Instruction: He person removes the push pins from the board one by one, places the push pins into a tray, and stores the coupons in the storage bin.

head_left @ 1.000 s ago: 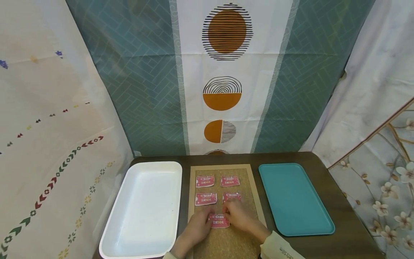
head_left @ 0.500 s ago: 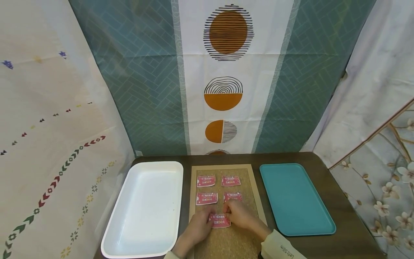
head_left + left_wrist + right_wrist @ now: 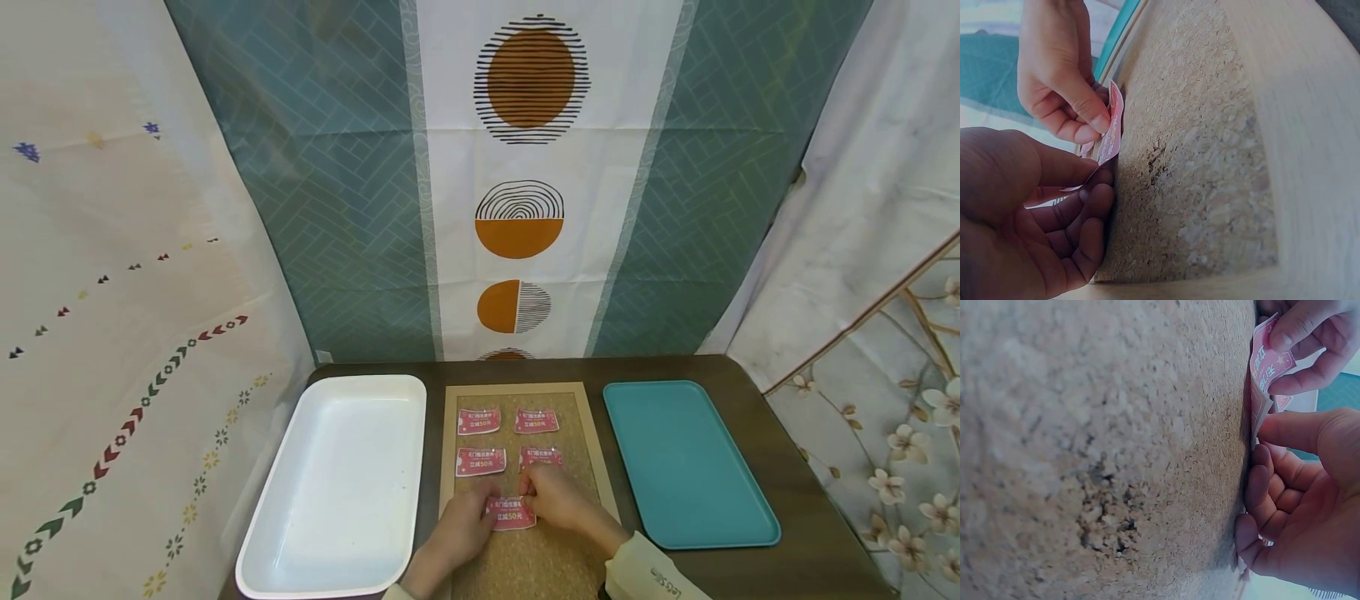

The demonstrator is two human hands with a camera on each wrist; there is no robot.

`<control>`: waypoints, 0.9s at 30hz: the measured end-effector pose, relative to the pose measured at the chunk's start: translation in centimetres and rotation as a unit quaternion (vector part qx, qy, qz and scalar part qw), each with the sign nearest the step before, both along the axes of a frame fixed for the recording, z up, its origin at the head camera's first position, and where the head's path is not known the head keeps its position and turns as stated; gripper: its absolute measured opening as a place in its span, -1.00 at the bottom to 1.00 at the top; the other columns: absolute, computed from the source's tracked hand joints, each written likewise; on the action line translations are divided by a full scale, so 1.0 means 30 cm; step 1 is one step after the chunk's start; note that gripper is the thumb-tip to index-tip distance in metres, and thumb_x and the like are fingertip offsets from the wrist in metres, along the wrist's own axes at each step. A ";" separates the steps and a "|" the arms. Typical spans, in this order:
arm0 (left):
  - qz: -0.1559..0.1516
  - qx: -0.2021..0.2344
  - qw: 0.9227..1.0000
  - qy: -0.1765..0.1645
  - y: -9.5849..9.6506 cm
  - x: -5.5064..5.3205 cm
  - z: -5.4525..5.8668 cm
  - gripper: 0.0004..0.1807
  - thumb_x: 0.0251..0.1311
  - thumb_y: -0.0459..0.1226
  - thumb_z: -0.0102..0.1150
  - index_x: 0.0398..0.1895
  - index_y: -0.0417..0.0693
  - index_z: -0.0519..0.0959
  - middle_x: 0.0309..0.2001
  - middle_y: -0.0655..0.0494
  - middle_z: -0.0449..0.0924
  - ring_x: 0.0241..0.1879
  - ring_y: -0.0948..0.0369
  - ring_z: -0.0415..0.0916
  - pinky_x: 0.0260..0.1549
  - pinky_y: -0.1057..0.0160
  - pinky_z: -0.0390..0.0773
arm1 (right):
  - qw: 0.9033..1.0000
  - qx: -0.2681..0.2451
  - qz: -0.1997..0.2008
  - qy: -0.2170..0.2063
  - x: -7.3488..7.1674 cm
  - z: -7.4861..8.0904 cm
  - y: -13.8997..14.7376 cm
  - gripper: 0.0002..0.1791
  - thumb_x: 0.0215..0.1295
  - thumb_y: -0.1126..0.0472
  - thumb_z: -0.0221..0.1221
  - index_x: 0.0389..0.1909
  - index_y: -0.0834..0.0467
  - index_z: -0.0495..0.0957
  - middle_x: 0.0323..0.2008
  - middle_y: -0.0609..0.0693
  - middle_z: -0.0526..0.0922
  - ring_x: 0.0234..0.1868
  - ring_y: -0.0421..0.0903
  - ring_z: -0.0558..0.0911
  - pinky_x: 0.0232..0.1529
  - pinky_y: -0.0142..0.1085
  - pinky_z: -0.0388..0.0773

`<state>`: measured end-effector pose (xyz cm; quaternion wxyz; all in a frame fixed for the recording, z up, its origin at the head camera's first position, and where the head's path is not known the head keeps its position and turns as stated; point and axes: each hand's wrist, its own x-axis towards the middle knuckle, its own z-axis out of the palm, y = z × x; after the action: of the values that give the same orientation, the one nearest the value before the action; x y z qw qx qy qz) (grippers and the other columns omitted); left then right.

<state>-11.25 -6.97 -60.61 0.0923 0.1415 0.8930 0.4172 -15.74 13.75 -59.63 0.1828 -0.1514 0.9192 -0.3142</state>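
A pink paper coupon [image 3: 512,514] with white and yellow print lies over the lower middle of a wood-framed corkboard [image 3: 536,575]. My left hand [image 3: 463,525] pinches its left end between thumb and fingers. At the upper right corner, my right hand [image 3: 558,496] pinches the other end; whether a pin sits under those fingertips is hidden. In the left wrist view the coupon [image 3: 1113,125] bends slightly, close against the cork. The right wrist view shows the coupon [image 3: 1264,365] curling between both thumbs.
Further coupons hang on the board in two rows, such as the top left coupon [image 3: 478,422] and the middle right coupon [image 3: 541,456]. A deep white tray [image 3: 330,483] stands left of the board, a flat teal tray [image 3: 690,467] right. Patterned curtains [image 3: 352,208] enclose the dark table [image 3: 813,533].
Both hands keep their hold on the coupon, with barely any movement. The whole head view has shifted slightly.
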 end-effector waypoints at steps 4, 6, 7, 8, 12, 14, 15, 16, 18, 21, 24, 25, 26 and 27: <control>-0.001 0.001 1.000 0.000 0.000 0.002 0.004 -0.79 0.36 -0.40 0.29 0.02 -0.11 0.62 -0.21 0.12 0.68 -0.36 0.38 0.49 -0.41 0.33 0.51 | 1.000 -0.003 0.000 -0.001 0.001 -0.004 0.000 -0.86 0.34 0.35 0.37 -0.32 0.09 0.61 -0.47 -0.14 0.52 -0.49 -0.21 0.47 -0.51 -0.35 0.41; -0.001 0.001 1.000 0.000 0.000 0.004 0.007 -0.80 0.36 -0.40 0.29 0.01 -0.10 0.62 -0.22 0.11 0.68 -0.37 0.37 0.49 -0.42 0.32 0.51 | 1.000 -0.004 0.000 -0.004 0.000 -0.008 0.001 -0.85 0.34 0.34 0.37 -0.33 0.08 0.60 -0.47 -0.14 0.52 -0.49 -0.21 0.47 -0.52 -0.35 0.41; -0.001 0.003 1.000 0.000 0.001 0.005 0.007 -0.81 0.37 -0.40 0.29 0.00 -0.10 0.62 -0.23 0.11 0.68 -0.37 0.37 0.49 -0.42 0.32 0.51 | 1.000 -0.005 0.001 -0.003 0.000 -0.009 0.001 -0.84 0.34 0.34 0.37 -0.33 0.07 0.60 -0.47 -0.14 0.52 -0.49 -0.21 0.47 -0.52 -0.35 0.41; -0.001 0.004 1.000 0.000 0.000 0.006 0.008 -0.81 0.37 -0.40 0.29 -0.01 -0.10 0.61 -0.24 0.11 0.68 -0.38 0.37 0.48 -0.43 0.32 0.50 | 1.000 -0.006 0.001 -0.002 0.000 -0.010 0.001 -0.83 0.33 0.34 0.38 -0.34 0.07 0.59 -0.48 -0.15 0.52 -0.49 -0.21 0.47 -0.52 -0.35 0.41; 0.000 0.008 1.000 -0.002 0.000 0.007 0.010 -0.82 0.37 -0.40 0.29 -0.01 -0.09 0.62 -0.26 0.13 0.67 -0.39 0.37 0.47 -0.44 0.32 0.49 | 1.000 -0.008 0.009 0.008 -0.001 -0.015 0.004 -0.80 0.32 0.35 0.38 -0.36 0.05 0.56 -0.48 -0.15 0.51 -0.50 -0.22 0.45 -0.53 -0.36 0.39; 0.000 0.009 1.000 -0.002 0.000 0.007 0.010 -0.83 0.38 -0.40 0.29 -0.02 -0.09 0.62 -0.25 0.12 0.67 -0.38 0.37 0.47 -0.43 0.32 0.49 | 1.000 -0.008 0.014 0.014 -0.002 -0.016 0.005 -0.80 0.31 0.35 0.38 -0.37 0.05 0.56 -0.48 -0.15 0.50 -0.50 -0.22 0.45 -0.52 -0.36 0.39; 0.000 0.009 1.000 -0.002 0.000 0.007 0.010 -0.83 0.38 -0.40 0.29 -0.02 -0.09 0.62 -0.24 0.12 0.67 -0.38 0.37 0.48 -0.43 0.32 0.49 | 1.000 -0.008 0.016 0.015 -0.003 -0.017 0.005 -0.80 0.31 0.35 0.38 -0.37 0.04 0.56 -0.48 -0.15 0.50 -0.50 -0.23 0.44 -0.52 -0.36 0.38; 0.001 0.008 1.000 0.000 0.001 0.006 0.009 -0.83 0.38 -0.40 0.29 -0.02 -0.09 0.62 -0.24 0.12 0.68 -0.38 0.37 0.48 -0.43 0.32 0.50 | 1.000 -0.008 0.019 0.017 -0.004 -0.016 0.005 -0.80 0.31 0.35 0.38 -0.37 0.04 0.56 -0.48 -0.16 0.50 -0.50 -0.23 0.44 -0.52 -0.37 0.38; 0.001 0.007 1.000 0.004 0.002 0.006 0.008 -0.82 0.37 -0.41 0.29 -0.01 -0.10 0.63 -0.22 0.11 0.69 -0.36 0.37 0.50 -0.41 0.32 0.51 | 1.000 -0.008 0.021 0.016 -0.006 -0.015 0.005 -0.80 0.30 0.35 0.38 -0.39 0.05 0.55 -0.48 -0.15 0.50 -0.51 -0.23 0.44 -0.53 -0.37 0.36; 0.001 0.003 1.000 0.008 0.002 0.006 0.005 -0.80 0.35 -0.41 0.30 0.01 -0.11 0.63 -0.19 0.09 0.70 -0.33 0.37 0.52 -0.38 0.31 0.54 | 1.000 -0.008 0.021 0.009 -0.007 -0.012 0.004 -0.79 0.30 0.34 0.37 -0.40 0.04 0.55 -0.49 -0.14 0.49 -0.51 -0.23 0.43 -0.53 -0.37 0.34; 0.002 0.002 1.000 0.006 0.002 0.007 0.004 -0.78 0.36 -0.40 0.30 0.03 -0.13 0.63 -0.18 0.08 0.71 -0.32 0.37 0.53 -0.37 0.31 0.54 | 1.000 -0.007 0.019 0.002 -0.008 -0.009 0.002 -0.79 0.30 0.34 0.38 -0.40 0.04 0.54 -0.49 -0.13 0.49 -0.51 -0.22 0.43 -0.54 -0.36 0.35; 0.002 0.001 1.000 0.007 0.002 0.008 0.003 -0.77 0.36 -0.40 0.30 0.04 -0.13 0.63 -0.17 0.07 0.71 -0.32 0.37 0.53 -0.37 0.31 0.55 | 1.000 -0.006 0.018 0.001 -0.008 -0.008 0.001 -0.78 0.30 0.33 0.38 -0.40 0.04 0.54 -0.49 -0.13 0.49 -0.51 -0.21 0.44 -0.53 -0.36 0.35; 0.002 0.001 1.000 0.008 0.001 0.008 0.002 -0.77 0.36 -0.40 0.30 0.04 -0.13 0.63 -0.17 0.07 0.72 -0.32 0.37 0.53 -0.37 0.31 0.55 | 1.000 -0.005 0.017 0.000 -0.007 -0.007 0.001 -0.78 0.30 0.33 0.38 -0.40 0.04 0.54 -0.49 -0.13 0.50 -0.51 -0.21 0.44 -0.53 -0.35 0.35; 0.002 0.001 1.000 0.009 0.001 0.008 0.002 -0.77 0.36 -0.39 0.30 0.05 -0.13 0.63 -0.17 0.06 0.72 -0.32 0.37 0.53 -0.37 0.31 0.55 | 1.000 -0.004 0.017 -0.001 -0.007 -0.007 0.000 -0.78 0.30 0.33 0.39 -0.40 0.04 0.54 -0.49 -0.13 0.50 -0.51 -0.21 0.44 -0.53 -0.35 0.36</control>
<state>-11.02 -6.93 -60.56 0.0830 0.1435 0.8938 0.4166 -15.95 13.76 -59.83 0.1884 -0.1673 0.9150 -0.3151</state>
